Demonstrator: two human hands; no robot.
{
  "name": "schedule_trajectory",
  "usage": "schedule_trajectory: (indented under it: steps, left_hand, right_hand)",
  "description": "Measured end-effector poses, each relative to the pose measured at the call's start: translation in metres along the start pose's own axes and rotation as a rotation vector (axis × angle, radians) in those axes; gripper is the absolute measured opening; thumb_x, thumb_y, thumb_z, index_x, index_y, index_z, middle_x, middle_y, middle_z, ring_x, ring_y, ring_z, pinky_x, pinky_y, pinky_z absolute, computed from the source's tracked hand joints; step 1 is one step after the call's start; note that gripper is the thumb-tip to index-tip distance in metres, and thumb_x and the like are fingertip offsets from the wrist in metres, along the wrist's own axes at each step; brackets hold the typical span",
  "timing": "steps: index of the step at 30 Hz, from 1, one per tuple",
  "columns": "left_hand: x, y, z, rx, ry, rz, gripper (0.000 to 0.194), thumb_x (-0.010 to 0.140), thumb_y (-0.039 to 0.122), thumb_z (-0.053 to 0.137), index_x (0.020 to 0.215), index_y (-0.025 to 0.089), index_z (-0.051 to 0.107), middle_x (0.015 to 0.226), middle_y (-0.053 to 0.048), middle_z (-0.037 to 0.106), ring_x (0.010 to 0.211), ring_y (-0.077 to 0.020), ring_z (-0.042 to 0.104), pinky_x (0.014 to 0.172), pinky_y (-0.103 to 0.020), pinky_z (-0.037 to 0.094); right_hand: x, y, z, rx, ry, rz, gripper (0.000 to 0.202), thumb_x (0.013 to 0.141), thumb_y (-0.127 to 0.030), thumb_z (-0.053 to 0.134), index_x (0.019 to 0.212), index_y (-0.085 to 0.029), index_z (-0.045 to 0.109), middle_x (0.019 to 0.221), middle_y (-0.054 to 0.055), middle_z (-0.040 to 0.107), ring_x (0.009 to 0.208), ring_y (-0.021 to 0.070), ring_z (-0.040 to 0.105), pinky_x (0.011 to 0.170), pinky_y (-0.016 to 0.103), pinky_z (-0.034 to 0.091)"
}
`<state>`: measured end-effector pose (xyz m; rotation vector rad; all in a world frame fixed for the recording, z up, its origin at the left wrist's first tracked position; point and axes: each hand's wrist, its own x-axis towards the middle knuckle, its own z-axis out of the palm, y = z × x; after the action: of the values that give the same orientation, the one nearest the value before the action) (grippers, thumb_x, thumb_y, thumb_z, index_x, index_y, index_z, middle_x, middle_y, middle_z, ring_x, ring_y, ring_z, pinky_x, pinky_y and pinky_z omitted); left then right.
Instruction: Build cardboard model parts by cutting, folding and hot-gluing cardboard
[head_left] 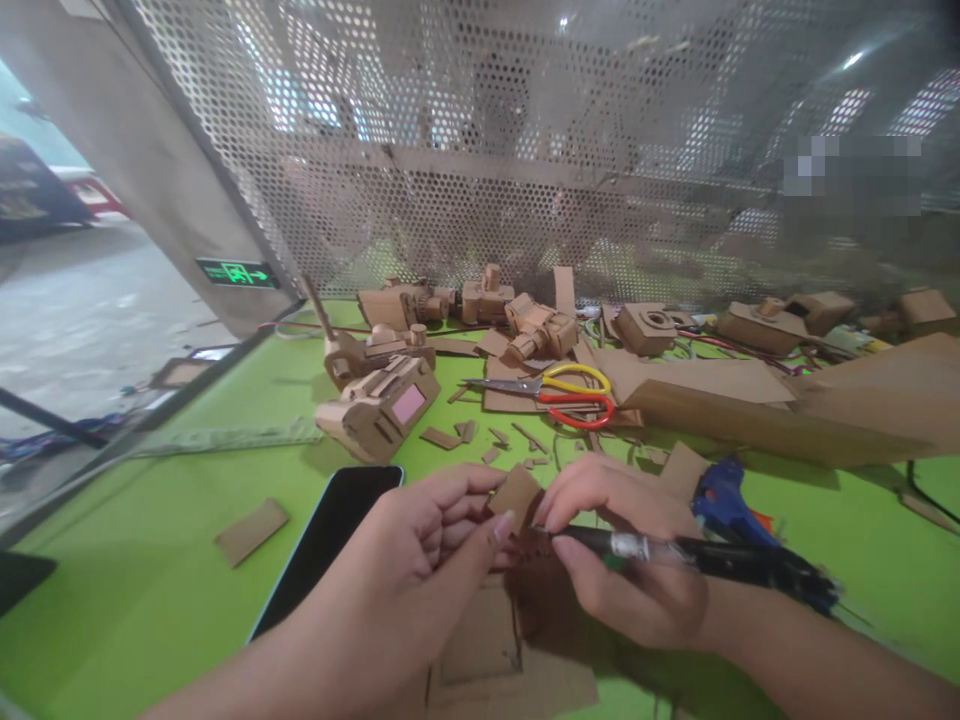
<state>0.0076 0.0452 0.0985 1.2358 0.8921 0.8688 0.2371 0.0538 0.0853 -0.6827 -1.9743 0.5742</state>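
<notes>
Between the fingers and thumb of my left hand (442,555) is a small piece of cardboard (516,497), held up above the table. My right hand (637,550) grips a black pen (660,550), its tip pointing left close to the cardboard piece. The right fingertips come up against the piece's right edge; whether they press on it I cannot tell. Below both hands lies a flat cardboard sheet (480,640) with dark pen lines drawn on it. A smartphone (330,540) with a dark screen rests beside my left wrist.
Scissors (544,388) with yellow and red handles lie on cardboard beyond my hands, among scraps (442,437). A cardboard model camera (382,405) stands to the left, with several more models (544,328) along the perforated metal panel (480,150). A blue glue gun (727,500) sits right.
</notes>
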Motion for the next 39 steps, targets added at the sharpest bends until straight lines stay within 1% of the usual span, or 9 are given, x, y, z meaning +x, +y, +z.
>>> schedule_trajectory:
  steps: [14, 21, 24, 27, 30, 32, 34, 36, 39]
  left_hand:
    - [-0.004, -0.004, -0.003, 0.093, 0.004, 0.011, 0.015, 0.109, 0.034, 0.075, 0.108, 0.024, 0.086, 0.091, -0.001, 0.087, 0.088, -0.0169, 0.083, 0.082, -0.021, 0.068]
    - [-0.004, -0.004, -0.008, 0.304, 0.084, 0.086, 0.025, 0.109, 0.034, 0.069, 0.126, 0.024, 0.085, 0.104, -0.005, 0.09, 0.09, -0.0219, 0.086, 0.084, -0.029, 0.07]
    - [-0.003, -0.002, -0.01, 0.536, 0.175, 0.184, 0.027, 0.107, 0.033, 0.071, 0.129, 0.027, 0.086, 0.106, -0.004, 0.091, 0.092, -0.0237, 0.086, 0.084, -0.03, 0.069]
    - [-0.004, -0.001, -0.015, 0.655, 0.139, 0.258, 0.023, 0.105, 0.034, 0.073, 0.121, 0.03, 0.088, 0.1, -0.002, 0.092, 0.087, -0.0225, 0.086, 0.079, -0.03, 0.069]
    - [0.0, 0.005, -0.03, 0.758, 0.102, 0.394, 0.02, 0.101, 0.045, 0.081, 0.114, 0.033, 0.09, 0.104, -0.002, 0.092, 0.095, -0.0259, 0.086, 0.088, -0.037, 0.069]
    - [0.008, 0.012, -0.049, 0.858, 0.322, 0.478, 0.031, 0.107, 0.055, 0.07, 0.115, 0.032, 0.089, 0.119, -0.006, 0.091, 0.118, -0.0336, 0.082, 0.111, -0.052, 0.063]
    - [0.019, 0.018, -0.074, 1.128, 0.592, 0.4, 0.042, 0.106, 0.063, 0.069, 0.119, 0.027, 0.087, 0.126, -0.01, 0.088, 0.125, -0.0419, 0.079, 0.117, -0.066, 0.057]
    - [0.03, 0.019, -0.099, 1.342, 0.672, 0.266, 0.063, 0.104, 0.071, 0.066, 0.14, 0.022, 0.079, 0.142, -0.016, 0.08, 0.132, -0.0532, 0.073, 0.109, -0.075, 0.058]
    - [0.04, 0.008, -0.12, 1.377, 0.62, 0.193, 0.074, 0.098, 0.071, 0.071, 0.141, 0.011, 0.077, 0.121, -0.025, 0.083, 0.102, -0.0518, 0.083, 0.081, -0.065, 0.068]
  right_hand:
    - [-0.003, 0.002, 0.003, 0.014, -0.016, -0.018, 0.027, 0.087, -0.005, 0.072, 0.105, -0.026, 0.07, 0.096, 0.001, 0.081, 0.087, 0.0172, 0.079, 0.082, 0.028, 0.063]
    - [-0.009, 0.002, -0.002, -0.068, 0.098, 0.017, 0.025, 0.107, -0.011, 0.062, 0.123, -0.026, 0.072, 0.118, 0.006, 0.075, 0.101, 0.0199, 0.074, 0.086, 0.032, 0.059]
    - [-0.008, 0.007, -0.003, -0.137, 0.035, 0.062, 0.023, 0.115, -0.017, 0.06, 0.133, -0.027, 0.069, 0.114, 0.005, 0.074, 0.091, 0.019, 0.072, 0.079, 0.032, 0.058]
    - [-0.006, 0.01, -0.002, -0.149, -0.114, 0.101, 0.017, 0.112, -0.022, 0.07, 0.129, -0.027, 0.069, 0.102, 0.002, 0.073, 0.085, 0.019, 0.069, 0.075, 0.03, 0.055]
    - [-0.005, 0.01, -0.001, -0.151, -0.146, 0.082, 0.007, 0.112, -0.018, 0.07, 0.114, -0.025, 0.069, 0.095, 0.001, 0.07, 0.081, 0.018, 0.066, 0.071, 0.029, 0.051]
    - [-0.005, 0.008, -0.001, -0.144, -0.124, 0.08, 0.008, 0.112, -0.018, 0.069, 0.109, -0.024, 0.067, 0.092, 0.001, 0.068, 0.08, 0.0173, 0.064, 0.069, 0.028, 0.05]
    - [-0.006, 0.007, -0.001, -0.145, -0.125, 0.087, 0.007, 0.112, -0.019, 0.069, 0.108, -0.024, 0.066, 0.092, 0.0, 0.067, 0.078, 0.0172, 0.063, 0.068, 0.029, 0.049]
    - [-0.007, 0.006, -0.001, -0.14, -0.141, 0.083, 0.006, 0.112, -0.021, 0.07, 0.109, -0.024, 0.066, 0.091, 0.0, 0.066, 0.077, 0.0172, 0.062, 0.068, 0.029, 0.049]
    - [-0.009, 0.008, -0.001, -0.12, -0.169, 0.077, 0.005, 0.112, -0.02, 0.071, 0.113, -0.024, 0.068, 0.093, 0.001, 0.068, 0.08, 0.0178, 0.063, 0.069, 0.03, 0.05]
